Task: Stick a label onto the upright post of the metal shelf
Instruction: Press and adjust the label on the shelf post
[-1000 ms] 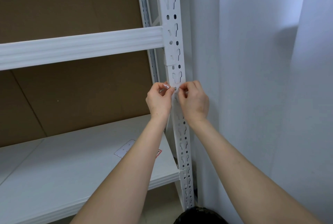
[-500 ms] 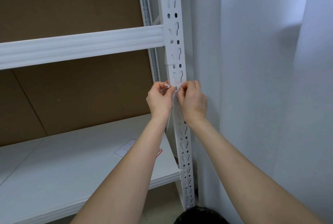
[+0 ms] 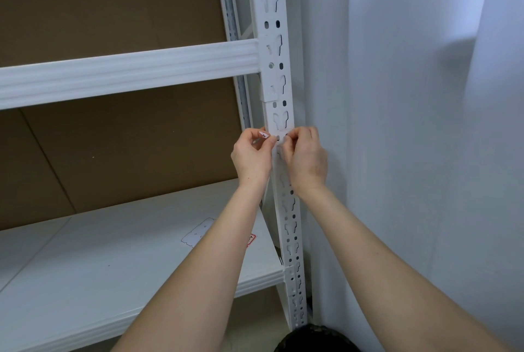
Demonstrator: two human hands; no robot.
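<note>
Two bare hands raised to the perforated white upright post (image 3: 279,113) of a metal shelf, at a level between the ribbed crossbeam (image 3: 127,73) above and the lower shelf board (image 3: 99,266) below. Left hand (image 3: 251,157) curled, thumb and forefinger pinching a small white label (image 3: 264,134) with a dark mark and a trace of red, held just beside the post's left edge and seemingly not yet laid flat on the metal. Right hand (image 3: 304,160) likewise curled, fingertips drawn together against the post's face beside a pair of small oval holes; whether pinching the label's far end or only steadying the spot, impossible to tell at this size. Label thus between the two hands, nearer the left thumb, level with the holes just under a keyhole slot.

Step in hand, by all appearances: aligning and pressing down. Best done by squaring the label to the post's straight edge, anchoring one end first, then smoothing across toward the other end to avoid wrinkles or trapped air. Worth keeping the label on solid painted metal rather than bridging the slots, where adhesive would find nothing to grip. Firm rub with a fingertip along the whole strip afterwards, edges included.

On the shelf board below, a pale backing sheet (image 3: 197,231) and a red-bordered sticker (image 3: 251,239), partly hidden by the left forearm. Brown cardboard (image 3: 113,153) behind the shelving; plain wall (image 3: 397,124) to the right.
</note>
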